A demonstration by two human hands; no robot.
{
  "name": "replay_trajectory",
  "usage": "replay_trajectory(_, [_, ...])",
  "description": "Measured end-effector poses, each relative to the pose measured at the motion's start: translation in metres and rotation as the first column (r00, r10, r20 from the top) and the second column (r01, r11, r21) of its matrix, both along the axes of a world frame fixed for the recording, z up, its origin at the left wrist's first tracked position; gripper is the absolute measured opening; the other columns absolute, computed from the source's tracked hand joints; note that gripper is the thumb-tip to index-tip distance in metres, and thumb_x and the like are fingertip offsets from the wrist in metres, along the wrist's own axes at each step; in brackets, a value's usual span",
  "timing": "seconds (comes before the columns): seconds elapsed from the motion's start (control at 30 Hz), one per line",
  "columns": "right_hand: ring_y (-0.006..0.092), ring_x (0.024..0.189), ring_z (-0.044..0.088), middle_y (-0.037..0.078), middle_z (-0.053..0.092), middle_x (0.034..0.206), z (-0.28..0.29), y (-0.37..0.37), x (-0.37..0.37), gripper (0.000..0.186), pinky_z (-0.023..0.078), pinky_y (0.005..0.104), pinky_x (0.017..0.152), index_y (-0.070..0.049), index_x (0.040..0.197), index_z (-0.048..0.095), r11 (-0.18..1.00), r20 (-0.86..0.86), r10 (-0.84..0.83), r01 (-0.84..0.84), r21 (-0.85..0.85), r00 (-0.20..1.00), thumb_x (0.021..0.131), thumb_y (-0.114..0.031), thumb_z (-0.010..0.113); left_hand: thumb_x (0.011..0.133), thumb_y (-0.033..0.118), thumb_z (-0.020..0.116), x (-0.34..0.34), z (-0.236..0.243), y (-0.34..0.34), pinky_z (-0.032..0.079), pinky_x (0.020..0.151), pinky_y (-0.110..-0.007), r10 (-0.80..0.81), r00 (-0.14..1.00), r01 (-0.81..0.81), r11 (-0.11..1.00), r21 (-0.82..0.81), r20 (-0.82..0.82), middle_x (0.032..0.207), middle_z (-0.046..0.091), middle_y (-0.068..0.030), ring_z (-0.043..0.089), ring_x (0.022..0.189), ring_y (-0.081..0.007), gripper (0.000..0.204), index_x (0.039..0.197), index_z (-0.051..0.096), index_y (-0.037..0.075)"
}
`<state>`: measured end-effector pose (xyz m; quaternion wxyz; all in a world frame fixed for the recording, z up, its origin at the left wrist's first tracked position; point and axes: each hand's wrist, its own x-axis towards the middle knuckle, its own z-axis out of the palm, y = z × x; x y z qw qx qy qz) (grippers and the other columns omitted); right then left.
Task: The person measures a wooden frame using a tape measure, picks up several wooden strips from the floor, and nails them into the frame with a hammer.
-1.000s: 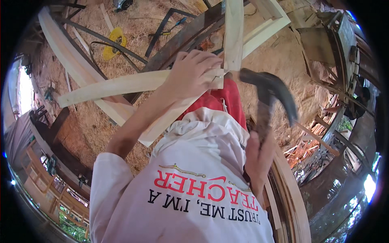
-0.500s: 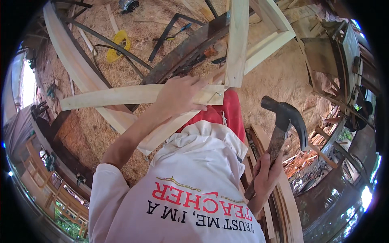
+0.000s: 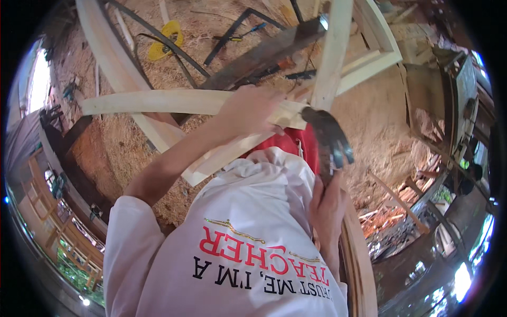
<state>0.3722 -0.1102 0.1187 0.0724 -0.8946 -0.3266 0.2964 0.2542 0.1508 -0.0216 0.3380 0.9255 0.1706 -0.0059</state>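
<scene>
A pale curved wooden piece (image 3: 158, 102) lies across in front of me, over other light wooden parts. My left hand (image 3: 251, 108) is closed over it near its right end, fingers over the far edge. In my right hand (image 3: 327, 206) is a claw hammer (image 3: 328, 134), gripped by the handle. The hammer's dark head is at the right end of the wooden piece and hides the nail there; whether it touches cannot be made out. An upright-looking pale wooden bar (image 3: 332, 58) meets the piece close to this end.
Dark metal bars (image 3: 259, 58), a yellow disc-shaped thing (image 3: 168, 41) and a blue-handled tool (image 3: 257, 28) lie on the sawdust-covered ground ahead. More light framing (image 3: 380, 68) stands at the far right. Long boards (image 3: 359, 259) run beside my right side, with scrap wood (image 3: 388, 216) beyond.
My right hand has swung the hammer leftward, its head now over the end of the wooden piece where a slanting nail showed. My left hand keeps its hold; the view has shifted slightly.
</scene>
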Motion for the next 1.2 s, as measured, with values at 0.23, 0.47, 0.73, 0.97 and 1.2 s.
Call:
replay_trajectory(0.23, [0.0398, 0.070, 0.061, 0.019, 0.063, 0.084, -0.015, -0.022, -0.011, 0.031, 0.050, 0.0484, 0.063, 0.006, 0.119, 0.058, 0.848, 0.078, -0.275, 0.204, 0.489, 0.958, 0.102, -0.020, 0.056, 0.069, 0.063, 0.083, -0.003, 0.009, 0.002, 0.055, 0.088, -0.048, -0.053, 0.995, 0.052, 0.999, -0.017, -0.082, 0.110, 0.071, -0.0153, 0.068, 0.107, -0.0330, 0.085, 0.127, 0.062, 0.004])
replay_trajectory(0.47, [0.0367, 0.085, 0.070, 0.025, 0.072, 0.094, 0.024, 0.009, 0.002, 0.038, 0.052, 0.0462, 0.070, 0.000, 0.128, 0.061, 0.982, 0.047, -0.116, 0.108, 0.155, 0.992, 0.101, -0.026, 0.065, 0.069, 0.062, 0.083, 0.000, -0.004, -0.001, 0.055, 0.090, -0.046, -0.009, 0.999, 0.006, 0.997, -0.074, -0.044, 0.116, 0.071, -0.0142, 0.068, 0.111, -0.0323, 0.085, 0.127, 0.062, 0.004])
replay_trajectory(0.73, [0.0300, 0.076, 0.068, 0.021, 0.066, 0.082, -0.029, -0.030, 0.013, 0.022, 0.048, 0.0496, 0.066, 0.002, 0.108, 0.055, 0.985, 0.112, 0.160, -0.167, 0.050, 0.981, 0.099, -0.017, 0.062, 0.067, 0.063, 0.083, 0.003, -0.008, 0.000, 0.055, 0.088, -0.045, -0.024, 0.999, 0.026, 0.999, 0.045, -0.048, 0.114, 0.072, -0.0134, 0.070, 0.106, -0.0332, 0.085, 0.124, 0.063, 0.003])
replay_trajectory(0.97, [0.0290, 0.066, 0.062, 0.014, 0.062, 0.072, 0.064, 0.008, 0.049, 0.029, 0.050, 0.0405, 0.067, 0.002, 0.108, 0.061, 0.877, -0.550, 0.314, -0.015, 0.479, 0.774, 0.101, -0.026, 0.059, 0.067, 0.059, 0.085, 0.005, 0.003, 0.001, 0.055, 0.086, -0.046, -0.041, 0.994, 0.043, 0.999, 0.020, -0.103, 0.110, 0.072, -0.0132, 0.070, 0.104, -0.0334, 0.083, 0.126, 0.061, 0.005])
replay_trajectory(1.2, [0.0308, 0.077, 0.064, 0.023, 0.063, 0.086, 0.011, -0.004, 0.014, 0.036, 0.046, 0.0466, 0.065, 0.006, 0.127, 0.055, 0.991, 0.195, 0.122, -0.131, 0.034, 0.973, 0.105, -0.024, 0.056, 0.066, 0.058, 0.088, 0.004, 0.002, 0.001, 0.056, 0.085, -0.047, -0.019, 0.990, 0.015, 0.999, -0.031, -0.141, 0.111, 0.072, -0.0144, 0.071, 0.105, -0.0336, 0.088, 0.130, 0.059, 0.004])
